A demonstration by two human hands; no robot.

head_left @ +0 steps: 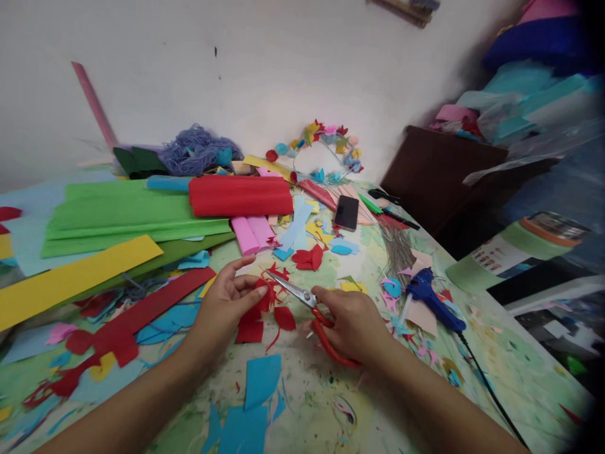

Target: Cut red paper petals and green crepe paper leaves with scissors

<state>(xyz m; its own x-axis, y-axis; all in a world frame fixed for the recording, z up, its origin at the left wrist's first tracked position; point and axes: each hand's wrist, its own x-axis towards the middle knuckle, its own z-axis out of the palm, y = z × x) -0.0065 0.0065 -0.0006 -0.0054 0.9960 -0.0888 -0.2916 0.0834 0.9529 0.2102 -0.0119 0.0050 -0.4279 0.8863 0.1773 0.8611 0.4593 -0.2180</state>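
Left hand (225,301) pinches a red paper piece (263,297) flat over the table (321,403), steadying it for the blades. Right hand (350,323) grips red-handled scissors (312,310), fingers closed through the loops, blades slightly parted at the paper. Blue glue gun (432,296) lies right of the scissors.

one head-worn view looks forward and down, close over a cluttered craft table (331,410).
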